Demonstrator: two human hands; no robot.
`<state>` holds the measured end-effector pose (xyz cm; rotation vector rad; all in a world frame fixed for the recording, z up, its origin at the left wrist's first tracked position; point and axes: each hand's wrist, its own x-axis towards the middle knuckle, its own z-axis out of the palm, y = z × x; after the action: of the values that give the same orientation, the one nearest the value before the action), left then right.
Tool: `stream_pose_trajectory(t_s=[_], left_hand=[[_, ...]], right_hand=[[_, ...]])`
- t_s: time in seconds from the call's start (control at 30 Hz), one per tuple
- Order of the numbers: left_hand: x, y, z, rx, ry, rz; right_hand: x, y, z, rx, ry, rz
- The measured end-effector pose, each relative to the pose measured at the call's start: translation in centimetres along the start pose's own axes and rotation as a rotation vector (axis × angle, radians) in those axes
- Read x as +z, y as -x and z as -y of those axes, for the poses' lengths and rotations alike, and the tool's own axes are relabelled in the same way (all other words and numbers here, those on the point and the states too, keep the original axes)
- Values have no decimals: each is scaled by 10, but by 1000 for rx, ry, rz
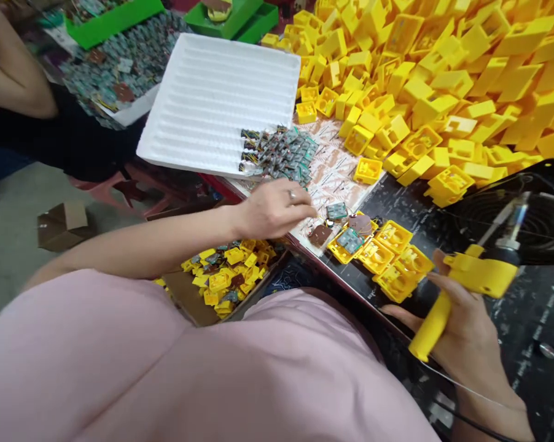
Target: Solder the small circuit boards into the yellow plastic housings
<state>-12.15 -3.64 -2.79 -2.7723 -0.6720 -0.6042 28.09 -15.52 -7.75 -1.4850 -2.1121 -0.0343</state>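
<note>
My left hand, with a ring on one finger, hovers at the table's front edge beside a pile of grey-green circuit boards. Its fingers are curled together; whatever they hold, if anything, is hidden. My right hand holds a yellow soldering gun by the handle, its metal tip pointing up and away. Between the hands stands a group of open yellow plastic housings. A circuit board sits on the left one. Another circuit board and a brown board lie close by.
Yellow housings are heaped across the back right. A ribbed white foam tray lies back left. Below the table edge, a cardboard box holds yellow parts. A black coiled object is at right. Another person's arm shows far left.
</note>
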Motion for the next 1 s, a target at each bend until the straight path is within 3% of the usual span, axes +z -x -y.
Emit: stream_pose_trajectory(t_s=[0.07,0.17,0.27,0.33,0.47,0.53,0.6,0.7,0.83,0.93,1.0], left_hand=[[-16,29,25,-18,-102,123],[-24,62,50,-219,-84,265],[-15,74,63,-411,85,221],[-9,73,71,-521,150,81],[-15,57,90,-873,520,-449],[-25,38,93,-890,679,-585],[-30,10,83,-777,791,-487],[-25,-42,44,-570,940,-109],[-6,-102,-26,-279,702,288],[3,-125,-54,-185,646,381],[8,-129,-54,-217,837,347]], right_hand=[[-7,-1,-1,-77,35,-49],[-12,-4,3,-150,75,-119],[-12,-8,11,-170,50,-144],[-12,-9,15,-173,35,-132],[-16,-5,13,-151,39,-151],[-16,-5,12,-150,19,-198],[-15,-9,15,-167,-35,-262],[-16,-22,31,-160,-170,-289],[-19,-40,59,-110,-224,-188],[-20,-45,67,7,-379,-209],[-21,-43,67,99,-432,-286]])
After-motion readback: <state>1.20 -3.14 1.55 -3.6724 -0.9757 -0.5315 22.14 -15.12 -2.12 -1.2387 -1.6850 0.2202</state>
